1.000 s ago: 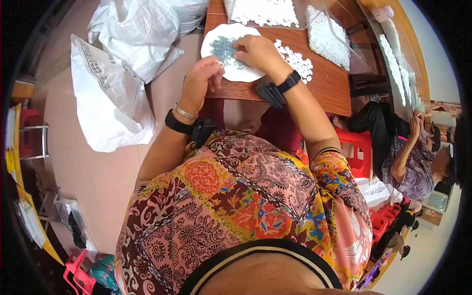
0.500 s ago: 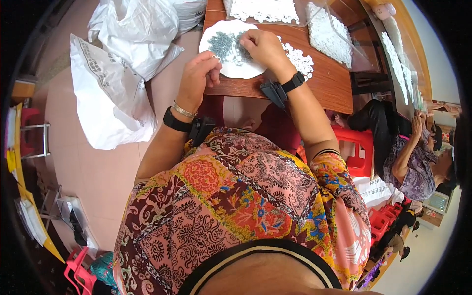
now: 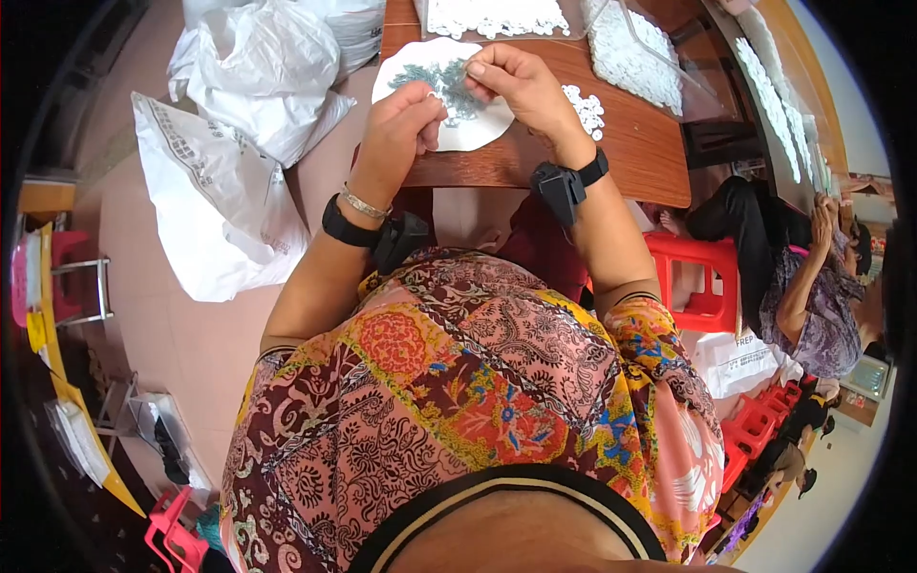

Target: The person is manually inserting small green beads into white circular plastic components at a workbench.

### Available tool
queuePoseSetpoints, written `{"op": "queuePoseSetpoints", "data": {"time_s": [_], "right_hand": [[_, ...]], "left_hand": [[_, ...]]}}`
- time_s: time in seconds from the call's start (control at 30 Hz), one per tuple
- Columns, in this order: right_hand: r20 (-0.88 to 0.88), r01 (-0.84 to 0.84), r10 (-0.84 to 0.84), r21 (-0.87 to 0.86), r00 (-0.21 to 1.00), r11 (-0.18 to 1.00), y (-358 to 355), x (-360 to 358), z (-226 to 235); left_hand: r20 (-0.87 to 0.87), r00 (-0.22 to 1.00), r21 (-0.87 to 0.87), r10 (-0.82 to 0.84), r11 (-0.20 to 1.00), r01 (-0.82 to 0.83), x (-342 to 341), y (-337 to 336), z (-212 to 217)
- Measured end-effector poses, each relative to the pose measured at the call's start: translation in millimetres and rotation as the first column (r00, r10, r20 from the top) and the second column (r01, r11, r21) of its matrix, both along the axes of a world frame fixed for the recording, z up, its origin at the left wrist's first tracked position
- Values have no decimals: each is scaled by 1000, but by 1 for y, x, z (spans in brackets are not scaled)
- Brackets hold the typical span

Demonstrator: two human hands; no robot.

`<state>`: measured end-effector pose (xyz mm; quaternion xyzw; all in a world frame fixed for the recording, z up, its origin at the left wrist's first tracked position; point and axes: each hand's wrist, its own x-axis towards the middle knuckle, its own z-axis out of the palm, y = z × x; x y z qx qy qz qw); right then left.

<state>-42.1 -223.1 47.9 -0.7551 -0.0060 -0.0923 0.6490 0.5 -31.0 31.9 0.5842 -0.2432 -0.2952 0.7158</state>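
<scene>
My left hand is closed in a pinch, with a small white round piece at its fingertips. Close by on the right, my right hand has its thumb and forefinger pressed together; whatever they hold is too small to make out. Both hands are over a white wavy-edged plate. Many thin dark grey-green pieces lie heaped on the plate, partly hidden by my fingers. Loose small white round pieces are scattered on the wooden table, right of the plate.
Clear trays of white pieces stand along the far side of the table. White sacks rest on the floor at left. A red stool and a seated person are at right.
My right hand has lifted from the heap and turned, its pinched fingertips now nearer the left hand. My left hand has moved slightly up and right over the plate.
</scene>
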Motion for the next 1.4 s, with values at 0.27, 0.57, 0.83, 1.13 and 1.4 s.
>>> {"op": "queuePoseSetpoints", "data": {"time_s": [0.27, 0.57, 0.83, 1.13, 1.4], "right_hand": [[-45, 90, -113, -357, 993, 930, -2, 2, 0], [-57, 35, -69, -460, 996, 887, 3, 4, -5], [-19, -10, 4, -315, 1000, 949, 8, -3, -8], [23, 56, -52, -320, 998, 946, 12, -10, -7], [37, 96, -90, -252, 995, 963, 2, -6, -8]], "left_hand": [[331, 941, 83, 68, 992, -100, 12, -8, -6], [763, 640, -23, 86, 994, -106, 23, -24, -8], [49, 997, -175, -61, 982, 68, 24, -26, -14], [-14, 1000, -136, -5, 991, 3, 25, -24, -11], [2, 999, 1, -32, 999, 32, 41, -25, -14]]}}
